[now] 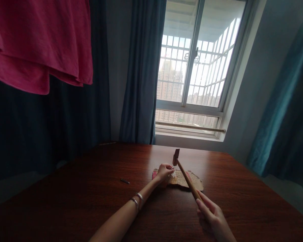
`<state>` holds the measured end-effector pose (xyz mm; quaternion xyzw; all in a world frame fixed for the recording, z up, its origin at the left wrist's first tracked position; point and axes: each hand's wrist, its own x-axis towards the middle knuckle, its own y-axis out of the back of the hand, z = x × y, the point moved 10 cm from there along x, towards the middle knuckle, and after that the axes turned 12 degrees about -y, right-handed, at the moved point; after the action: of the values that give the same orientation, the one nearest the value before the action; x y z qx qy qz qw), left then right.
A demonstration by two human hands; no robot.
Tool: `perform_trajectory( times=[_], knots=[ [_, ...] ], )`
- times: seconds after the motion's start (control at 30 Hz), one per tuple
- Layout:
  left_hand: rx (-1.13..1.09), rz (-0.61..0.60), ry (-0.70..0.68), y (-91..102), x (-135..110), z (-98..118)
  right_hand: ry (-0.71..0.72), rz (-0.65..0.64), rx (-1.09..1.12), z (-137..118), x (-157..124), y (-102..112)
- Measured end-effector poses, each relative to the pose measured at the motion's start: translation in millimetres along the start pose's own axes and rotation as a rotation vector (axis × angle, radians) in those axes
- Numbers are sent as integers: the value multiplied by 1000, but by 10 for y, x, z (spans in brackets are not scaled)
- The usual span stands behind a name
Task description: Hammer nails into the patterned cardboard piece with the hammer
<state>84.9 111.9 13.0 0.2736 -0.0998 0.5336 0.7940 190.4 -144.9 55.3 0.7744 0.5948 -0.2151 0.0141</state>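
Note:
My right hand [212, 215] is closed around the wooden handle of a hammer [188, 181]. The hammer's dark head is raised, close beside my left hand in this view. My left hand [165, 171] rests over the left part of a tan, flat piece [184, 178] marked with many small holes and some pink patches. Its fingers are pinched together; whatever they hold is too small to make out. Two silvery bracelets [137, 199] circle the left wrist. A short metal rod [125, 180] lies on the table to the left of the tan piece.
The tan piece lies on a dark brown wooden table [91, 198]. Beyond the far edge are a barred window [192, 77] and blue curtains [143, 74]. A pink cloth [40, 43] hangs at the upper left.

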Motion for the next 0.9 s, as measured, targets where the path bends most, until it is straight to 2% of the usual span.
perform_trajectory(
  times=[0.17, 0.57, 0.8, 0.9],
  knots=[
    [28, -21, 4, 7, -13, 52, -19, -23, 15, 40, -10, -45],
    [53, -9, -14, 23, -27, 122, 21, 22, 1, -74, -112, -28],
    [20, -27, 5, -7, -10, 60, 12, 48, 13, -37, -101, 19],
    [44, -32, 3, -8, 7, 28, 54, 63, 15, -70, -93, 28]
  ],
)
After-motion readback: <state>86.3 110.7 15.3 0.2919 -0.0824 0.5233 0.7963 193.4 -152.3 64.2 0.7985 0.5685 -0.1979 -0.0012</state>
